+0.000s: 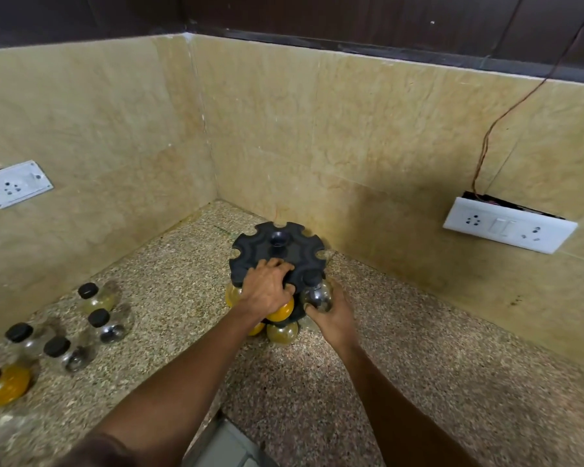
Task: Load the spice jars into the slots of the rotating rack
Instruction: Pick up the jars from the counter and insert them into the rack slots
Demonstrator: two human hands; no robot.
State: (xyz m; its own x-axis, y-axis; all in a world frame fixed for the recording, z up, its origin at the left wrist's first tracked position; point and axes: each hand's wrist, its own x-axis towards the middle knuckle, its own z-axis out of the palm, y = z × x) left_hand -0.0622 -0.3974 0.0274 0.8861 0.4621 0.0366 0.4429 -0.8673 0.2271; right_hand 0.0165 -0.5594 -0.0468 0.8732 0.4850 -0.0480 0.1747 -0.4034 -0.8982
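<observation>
Cupping a round clear jar [318, 295] in curled fingers, the right hand [334, 315] is pressing its black-capped neck into a notch on the near right edge of the rack's top disc [277, 254], while the left hand [267, 288] is lying flat and spread on that disc, seemingly bracing it. The main risk, as I judge it, is coming from the rack itself: it is meant to rotate, so if the left palm is easing off while the right is pushing sideways, the disc could be swinging away and the neck missing its notch; a smooth, bulbous jar could also be slipping out of the fingers and knocking the yellow-filled jars [281, 311] already hanging below the near edge. The disc is looking like matte black plastic, scalloped with open notches around a central hub [278, 238]. The jars are looking glossy and globe-shaped, glass or clear plastic, which I cannot tell. Further left, well apart from the rack, five more black-capped jars [96, 296] are waiting on the speckled stone counter [418, 348], one holding yellow powder [2, 385]. Beige marbled tiles [351, 129] are backing the corner, with white socket plates [509, 225] on both walls.
</observation>
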